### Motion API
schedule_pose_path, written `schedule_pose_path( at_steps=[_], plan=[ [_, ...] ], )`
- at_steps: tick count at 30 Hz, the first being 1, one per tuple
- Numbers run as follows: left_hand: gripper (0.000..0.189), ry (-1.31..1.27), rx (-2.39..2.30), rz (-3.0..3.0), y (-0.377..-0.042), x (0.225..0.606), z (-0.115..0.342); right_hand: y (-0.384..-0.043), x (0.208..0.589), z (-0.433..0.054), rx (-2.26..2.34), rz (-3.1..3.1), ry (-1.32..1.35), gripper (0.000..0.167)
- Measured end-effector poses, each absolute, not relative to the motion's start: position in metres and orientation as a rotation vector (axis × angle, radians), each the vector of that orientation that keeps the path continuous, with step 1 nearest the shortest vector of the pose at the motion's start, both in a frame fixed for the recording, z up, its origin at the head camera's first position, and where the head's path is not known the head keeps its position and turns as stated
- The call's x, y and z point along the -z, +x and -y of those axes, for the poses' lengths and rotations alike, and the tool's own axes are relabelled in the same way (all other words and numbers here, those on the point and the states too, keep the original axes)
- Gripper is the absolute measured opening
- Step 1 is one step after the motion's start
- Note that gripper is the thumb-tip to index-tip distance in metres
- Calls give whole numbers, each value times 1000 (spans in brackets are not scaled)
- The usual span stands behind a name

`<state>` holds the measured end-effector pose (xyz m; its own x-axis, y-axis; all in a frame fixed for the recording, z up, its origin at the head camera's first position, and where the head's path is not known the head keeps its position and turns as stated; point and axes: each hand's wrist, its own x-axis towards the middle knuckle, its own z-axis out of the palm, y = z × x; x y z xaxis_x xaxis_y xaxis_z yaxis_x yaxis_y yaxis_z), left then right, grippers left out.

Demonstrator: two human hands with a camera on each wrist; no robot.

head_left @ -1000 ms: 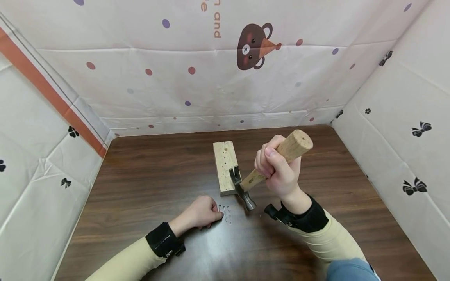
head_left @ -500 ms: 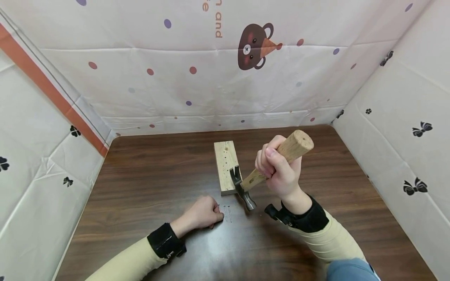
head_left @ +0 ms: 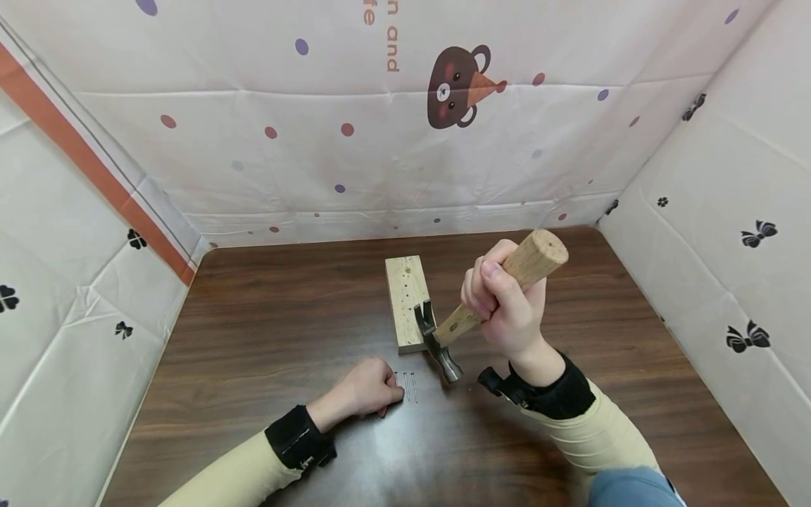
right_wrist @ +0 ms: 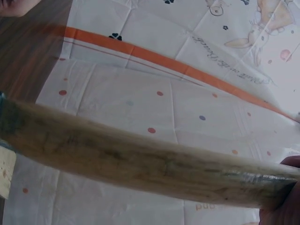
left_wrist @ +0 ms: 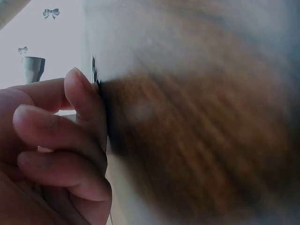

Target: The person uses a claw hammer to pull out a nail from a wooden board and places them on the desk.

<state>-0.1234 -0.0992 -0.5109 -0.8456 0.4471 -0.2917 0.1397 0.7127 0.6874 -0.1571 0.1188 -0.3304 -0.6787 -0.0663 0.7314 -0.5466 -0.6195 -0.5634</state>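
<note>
My right hand point(head_left: 507, 303) grips a claw hammer point(head_left: 464, 324) by its wooden handle point(right_wrist: 136, 159). The dark metal head hangs beside the near right edge of a pale wooden block point(head_left: 405, 292) and overlaps it in the head view. Down at the tabletop, my left hand point(head_left: 367, 386) has curled fingers, with thumb and fingertip pinching at the leftmost of several thin nails point(head_left: 415, 387). That nail's lower part is hidden by the fingers. In the left wrist view, a thin nail point(left_wrist: 94, 69) shows just past the fingertip point(left_wrist: 76, 77).
The block has a row of small dark holes or nail heads along its top. All of this is on a dark brown wooden table point(head_left: 266, 303). Printed white cloth point(head_left: 285, 162) stands as walls at the back and both sides.
My left fingers stay at the nails, with the leftmost one shifting slightly against the others. The right hand and hammer hold nearly still; the handle's end tilts a little up and right.
</note>
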Motion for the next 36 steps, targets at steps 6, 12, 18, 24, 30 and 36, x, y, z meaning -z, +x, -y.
schedule_pose_path(
  at_steps=[6,12,18,24,30,36],
  plan=[
    [42,409,-1061,-2415,-127,507,106,-169,323,-139,-2448,1218,961,43],
    [40,323,-1208,-2442,-140,495,122,-178,310,-176,-2368,1589,539,54],
    [32,224,-1321,-2470,-152,487,140,-210,320,-204,-2428,2098,209,59],
    [22,217,-1395,-2466,-156,484,148,-258,366,-223,-2504,2383,-8,61],
    [23,233,-1414,-2418,-154,487,149,-294,409,-238,-2662,2273,-211,60],
    [22,226,-1430,-2420,-153,486,150,-316,435,-236,-2711,2299,-329,57]
  ],
)
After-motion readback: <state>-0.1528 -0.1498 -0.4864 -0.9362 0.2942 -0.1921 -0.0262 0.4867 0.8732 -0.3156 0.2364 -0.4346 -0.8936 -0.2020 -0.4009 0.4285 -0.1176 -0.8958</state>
